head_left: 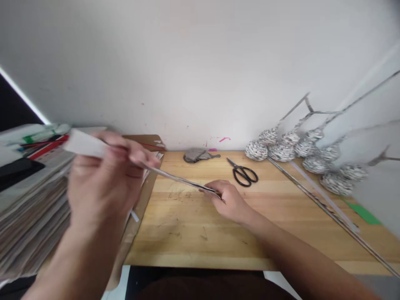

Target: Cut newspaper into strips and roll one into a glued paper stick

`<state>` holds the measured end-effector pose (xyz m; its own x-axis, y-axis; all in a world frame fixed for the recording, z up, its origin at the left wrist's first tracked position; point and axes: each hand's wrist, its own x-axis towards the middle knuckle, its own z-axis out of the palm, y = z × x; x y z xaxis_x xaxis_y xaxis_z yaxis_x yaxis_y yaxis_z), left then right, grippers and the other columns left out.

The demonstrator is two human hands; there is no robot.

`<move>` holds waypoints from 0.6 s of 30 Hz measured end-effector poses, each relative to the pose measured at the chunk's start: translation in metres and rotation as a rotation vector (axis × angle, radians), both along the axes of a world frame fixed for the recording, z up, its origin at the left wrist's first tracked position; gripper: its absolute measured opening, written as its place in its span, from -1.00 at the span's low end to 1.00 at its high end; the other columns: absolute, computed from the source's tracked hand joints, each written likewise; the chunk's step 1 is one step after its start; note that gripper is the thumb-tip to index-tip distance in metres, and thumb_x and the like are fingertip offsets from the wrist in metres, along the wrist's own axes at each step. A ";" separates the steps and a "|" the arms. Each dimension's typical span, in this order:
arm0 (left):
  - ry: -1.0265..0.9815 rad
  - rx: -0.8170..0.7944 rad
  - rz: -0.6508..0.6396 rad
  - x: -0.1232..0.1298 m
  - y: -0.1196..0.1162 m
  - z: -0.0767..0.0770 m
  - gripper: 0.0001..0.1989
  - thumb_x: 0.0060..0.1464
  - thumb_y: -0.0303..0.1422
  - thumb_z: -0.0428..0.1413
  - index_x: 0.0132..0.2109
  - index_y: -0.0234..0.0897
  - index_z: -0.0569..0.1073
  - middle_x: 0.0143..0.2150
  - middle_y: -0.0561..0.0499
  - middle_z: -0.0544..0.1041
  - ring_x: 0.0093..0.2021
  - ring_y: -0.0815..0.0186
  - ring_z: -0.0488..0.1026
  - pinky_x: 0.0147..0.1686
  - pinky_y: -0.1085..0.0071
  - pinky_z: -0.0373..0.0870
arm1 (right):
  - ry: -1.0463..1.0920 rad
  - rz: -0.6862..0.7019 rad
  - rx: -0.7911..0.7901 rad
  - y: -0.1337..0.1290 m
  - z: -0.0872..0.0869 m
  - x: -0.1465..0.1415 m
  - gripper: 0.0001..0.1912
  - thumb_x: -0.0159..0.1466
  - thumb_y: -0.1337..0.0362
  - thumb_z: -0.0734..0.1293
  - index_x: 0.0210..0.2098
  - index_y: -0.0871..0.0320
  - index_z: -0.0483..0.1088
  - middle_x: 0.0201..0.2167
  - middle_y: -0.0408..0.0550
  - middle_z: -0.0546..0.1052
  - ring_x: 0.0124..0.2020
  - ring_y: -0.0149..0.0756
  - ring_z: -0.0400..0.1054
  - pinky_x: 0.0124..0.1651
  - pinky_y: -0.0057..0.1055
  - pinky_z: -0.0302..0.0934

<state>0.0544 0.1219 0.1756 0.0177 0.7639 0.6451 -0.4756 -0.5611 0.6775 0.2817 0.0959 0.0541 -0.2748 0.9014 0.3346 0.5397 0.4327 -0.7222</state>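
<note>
A long, thin strip of paper (179, 178) stretches between my two hands above the wooden tabletop. My left hand (104, 179), slightly blurred, is closed on the strip's left part, where a wide, flat white end sticks out past the fingers. Lower down and to the right, my right hand (226, 200) pinches the other end, which looks narrow and folded or rolled. Just beyond my right hand lie black-handled scissors (245, 175), with their blades pointing back and left.
Thick stacked paper (34, 225) and cardboard (150, 196) fill the left side. A grey cloth-like item (198, 155) lies near the wall. At right are several gourd-shaped woven paper pieces (283, 151), long thin paper rods (337, 218) and a green sheet (364, 213).
</note>
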 end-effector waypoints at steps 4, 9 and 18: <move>-0.175 -0.085 0.179 -0.036 0.016 0.036 -0.80 0.34 -0.42 -0.03 -0.29 -0.25 0.40 -0.51 0.18 0.47 -0.55 0.45 0.45 -0.47 0.47 0.48 | -0.070 0.107 -0.177 -0.007 0.003 -0.003 -0.76 0.37 0.25 0.21 -0.25 0.13 0.51 -0.36 -0.06 0.59 -0.34 -0.25 0.44 -0.24 -0.35 0.23; -0.092 -0.195 0.309 -0.069 0.033 0.047 -0.88 0.33 -0.47 -0.02 -0.21 -0.29 0.38 -0.49 0.14 0.48 -0.54 0.44 0.45 -0.44 0.47 0.46 | 0.074 0.353 -0.540 -0.021 -0.001 -0.018 -0.70 0.37 0.10 0.24 -0.31 0.17 0.47 -0.38 -0.08 0.55 -0.37 -0.31 0.42 -0.29 -0.38 0.27; 0.171 -0.652 0.366 -0.095 0.094 -0.010 -0.88 0.24 -0.56 -0.02 -0.17 -0.30 0.35 -0.36 -0.01 0.55 -0.40 0.26 0.56 -0.28 0.24 0.51 | 0.330 0.448 -1.133 -0.036 -0.018 -0.052 -0.56 0.25 -0.10 0.34 -0.32 0.19 0.32 -0.53 -0.16 0.51 -0.64 -0.51 0.39 -0.67 -0.62 -0.02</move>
